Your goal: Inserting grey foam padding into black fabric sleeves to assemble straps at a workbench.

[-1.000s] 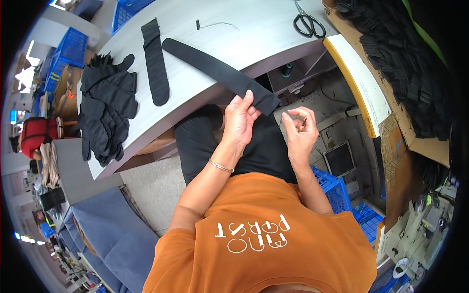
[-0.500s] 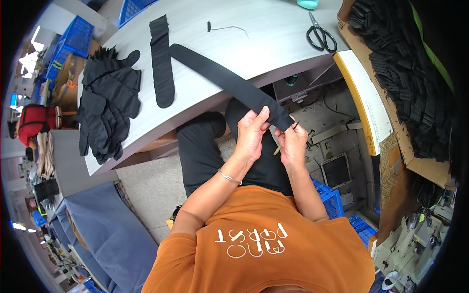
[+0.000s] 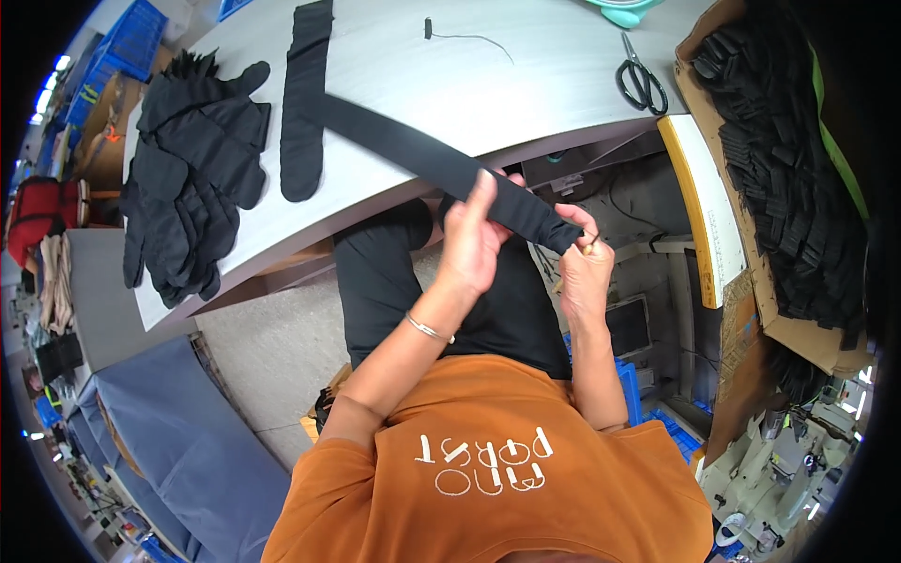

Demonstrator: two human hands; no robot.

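A long black fabric strap [image 3: 413,150] runs from the grey table [image 3: 526,75] down over its front edge to my hands. My left hand [image 3: 474,235] grips the strap a little above its end, fingers wrapped over it. My right hand [image 3: 584,263] pinches the strap's very end, with a small pale object between its fingers that I cannot make out. Both hands are held over my lap, just below the table edge.
A second black strap [image 3: 302,103] and a heap of black fabric pieces [image 3: 183,178] lie on the table's left. Black scissors [image 3: 641,83] and a thin cord [image 3: 469,38] lie further back. A cardboard box of black parts [image 3: 788,159] stands to the right.
My hands have come together on the strap's end: the right hand, apart a second ago, now pinches the tip. The strap's end has been drawn down off the table toward my lap.
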